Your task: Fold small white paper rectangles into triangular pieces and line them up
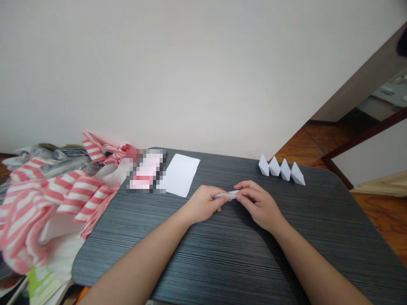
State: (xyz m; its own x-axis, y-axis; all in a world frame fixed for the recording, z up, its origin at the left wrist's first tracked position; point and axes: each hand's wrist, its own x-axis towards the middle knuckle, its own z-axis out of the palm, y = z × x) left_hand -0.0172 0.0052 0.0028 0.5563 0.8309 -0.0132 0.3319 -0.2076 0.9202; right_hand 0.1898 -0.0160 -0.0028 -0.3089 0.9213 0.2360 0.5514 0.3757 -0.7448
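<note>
The left hand (202, 204) and right hand (258, 205) pinch a narrow folded white paper (226, 195) between their fingertips above the dark surface (190, 254); firm, even pressure along its crease would keep the fold sharp.

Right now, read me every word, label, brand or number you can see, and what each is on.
Nothing is readable. The folded white paper between the left hand and right hand shows no writing, nor does the white sheet. The green-printed paper at lower left is too blurred to read, and a pixelated patch hides what lies beneath.
</note>
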